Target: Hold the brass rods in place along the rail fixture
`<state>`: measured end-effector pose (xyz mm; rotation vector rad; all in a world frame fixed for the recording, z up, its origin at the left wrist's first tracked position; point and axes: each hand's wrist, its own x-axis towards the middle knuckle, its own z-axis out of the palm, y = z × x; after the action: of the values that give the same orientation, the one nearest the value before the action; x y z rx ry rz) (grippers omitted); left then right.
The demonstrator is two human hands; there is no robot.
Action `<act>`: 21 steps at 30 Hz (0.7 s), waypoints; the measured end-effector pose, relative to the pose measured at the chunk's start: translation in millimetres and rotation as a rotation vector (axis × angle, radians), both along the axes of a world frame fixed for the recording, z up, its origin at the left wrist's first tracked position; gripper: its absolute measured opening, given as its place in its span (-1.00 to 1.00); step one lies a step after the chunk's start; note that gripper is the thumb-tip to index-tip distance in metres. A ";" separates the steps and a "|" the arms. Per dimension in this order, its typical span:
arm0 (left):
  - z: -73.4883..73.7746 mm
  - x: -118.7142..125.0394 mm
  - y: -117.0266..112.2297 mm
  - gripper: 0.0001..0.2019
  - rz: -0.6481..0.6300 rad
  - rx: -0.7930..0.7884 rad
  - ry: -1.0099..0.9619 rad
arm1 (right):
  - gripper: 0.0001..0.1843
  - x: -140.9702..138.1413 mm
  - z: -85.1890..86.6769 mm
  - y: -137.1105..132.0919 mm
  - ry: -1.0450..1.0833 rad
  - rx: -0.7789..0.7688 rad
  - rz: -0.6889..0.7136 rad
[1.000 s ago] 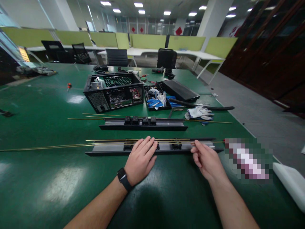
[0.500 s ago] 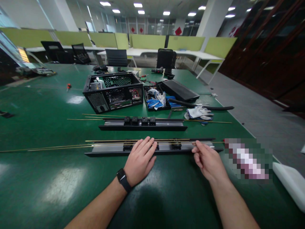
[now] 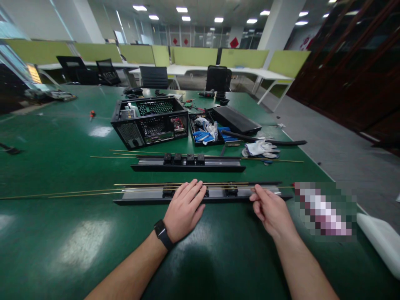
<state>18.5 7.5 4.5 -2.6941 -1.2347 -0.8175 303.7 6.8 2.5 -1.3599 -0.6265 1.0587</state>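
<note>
My left hand (image 3: pixel 186 210), with a black watch (image 3: pixel 163 234) on its wrist, lies flat with fingers stretched over the nearer black-edged metal rail (image 3: pixel 142 198). Its fingers cover part of several thin brass-coloured rods (image 3: pixel 85 193) that run lengthwise along the rail and past its left end. Near the rail's right end, my right hand (image 3: pixel 271 208) has thumb and forefinger pinched on one thin rod. Small black blocks (image 3: pixel 231 189) sit in the rail; my left hand partly hides some. A second rail (image 3: pixel 187 168) with several black blocks (image 3: pixel 190 158) lies parallel behind it.
Farther back on the green table (image 3: pixel 78 275) stand an open computer case (image 3: pixel 129 131) and a black tray of gloves (image 3: pixel 204 132). White work gloves (image 3: pixel 261 147) and a black tube (image 3: pixel 281 142) lie at right. Near the right edge are a pixelated pink-and-white item (image 3: pixel 323 208) and a white object (image 3: pixel 379 237).
The left end of one thin rod sits a little farther right. My left hand stays flat on the rail; my right hand keeps its pinch with barely any movement. The view has shifted slightly.
</note>
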 end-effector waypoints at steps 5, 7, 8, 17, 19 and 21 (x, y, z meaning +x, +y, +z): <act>0.0 -0.6 0.1 -0.46 -0.005 0.010 -0.008 | -0.57 11.9 -0.8 2.6 0.048 0.052 -0.160; -0.3 -0.7 0.3 -0.46 -0.008 0.008 -0.012 | -0.56 12.1 0.6 2.4 0.044 0.045 -0.196; -0.4 -0.7 0.4 -0.46 -0.008 0.006 -0.013 | -0.55 10.9 1.4 1.9 0.038 0.035 -0.192; 0.2 -0.4 1.5 -0.45 -0.010 0.014 -0.021 | -0.51 7.3 1.3 1.2 0.009 -0.006 -0.051; -0.1 -0.6 1.5 -0.45 -0.010 0.012 -0.021 | -0.52 13.5 0.7 2.7 0.022 0.013 -0.150; -0.3 -0.7 1.6 -0.45 -0.011 0.010 -0.018 | -0.52 17.7 1.1 3.6 0.021 0.016 -0.234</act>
<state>17.8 9.1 4.2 -2.6941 -1.2174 -0.8488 321.5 10.5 3.6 -1.3695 -0.4470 0.8762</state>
